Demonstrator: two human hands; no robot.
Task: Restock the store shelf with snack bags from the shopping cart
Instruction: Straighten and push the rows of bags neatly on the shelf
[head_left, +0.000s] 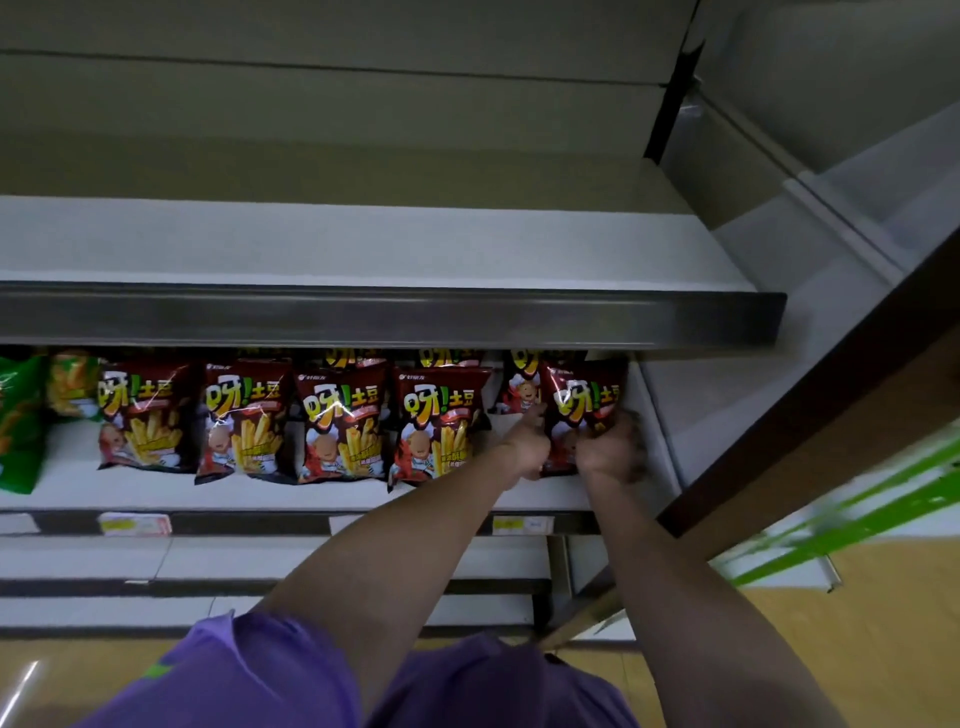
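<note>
Now snack bag (582, 410) gripped between left hand (527, 447), right hand (610, 452)

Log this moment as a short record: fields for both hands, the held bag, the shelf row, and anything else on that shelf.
left hand: grips the lower left edge of the held bag
right hand: grips its lower right edge
held bag: dark red, upright, at the right end of the row
shelf: white
row: four more red bags standing left of it, others behind
green bag: at far left
upper shelf: no goods visible
</note>
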